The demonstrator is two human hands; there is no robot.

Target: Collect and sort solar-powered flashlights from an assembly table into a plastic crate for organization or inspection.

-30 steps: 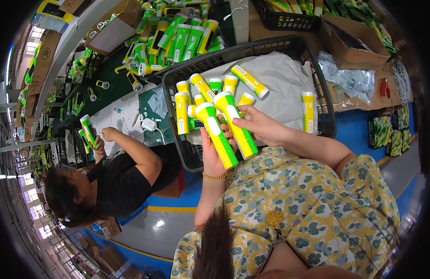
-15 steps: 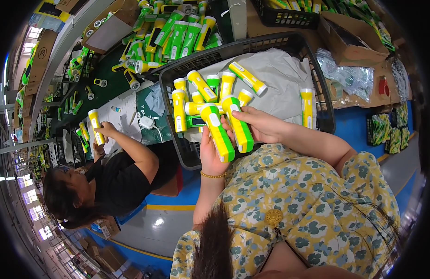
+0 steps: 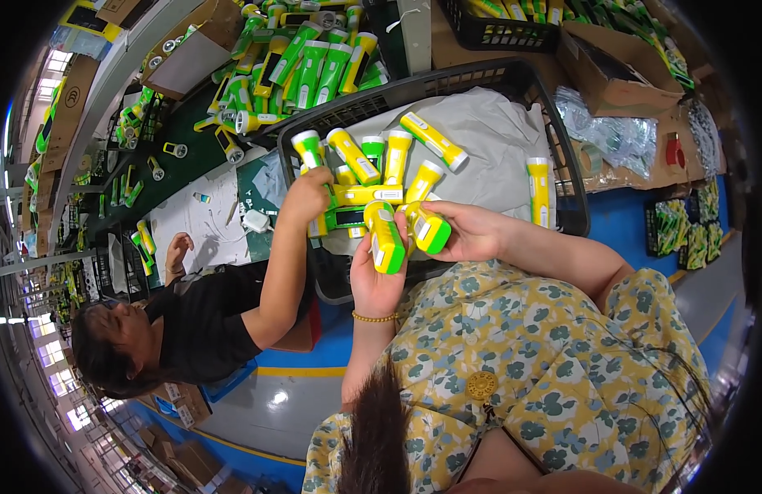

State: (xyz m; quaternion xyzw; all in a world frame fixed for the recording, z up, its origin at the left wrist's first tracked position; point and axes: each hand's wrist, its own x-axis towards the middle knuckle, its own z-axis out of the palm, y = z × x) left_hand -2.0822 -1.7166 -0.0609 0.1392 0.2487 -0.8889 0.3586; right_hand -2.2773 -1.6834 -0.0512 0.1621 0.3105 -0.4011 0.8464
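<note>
My left hand (image 3: 373, 284) is wrapped round a yellow-and-green flashlight (image 3: 385, 240), its green end facing me. Beside it, my right hand (image 3: 473, 232) grips a second yellow-and-green flashlight (image 3: 428, 230), also tilted with the green end toward me. Both are held over the near side of a black plastic basket (image 3: 575, 193). Inside the basket, several flashlights lie in a loose pile, among them a yellow one (image 3: 353, 156) and another yellow one (image 3: 396, 158). One more yellow flashlight (image 3: 538, 193) lies apart by the right wall.
A co-worker's hand (image 3: 309, 196) reaches over the basket's left rim, at a green-and-yellow flashlight (image 3: 307, 150). Beyond the basket is a heap of flashlights (image 3: 315, 70). An open cardboard box (image 3: 620, 78) and clear plastic bags (image 3: 616, 140) lie at the right.
Both flashlights in my hands have tipped, bringing their green ends toward me. The co-worker's hand has moved right, from the white sheet to the basket's left side.
</note>
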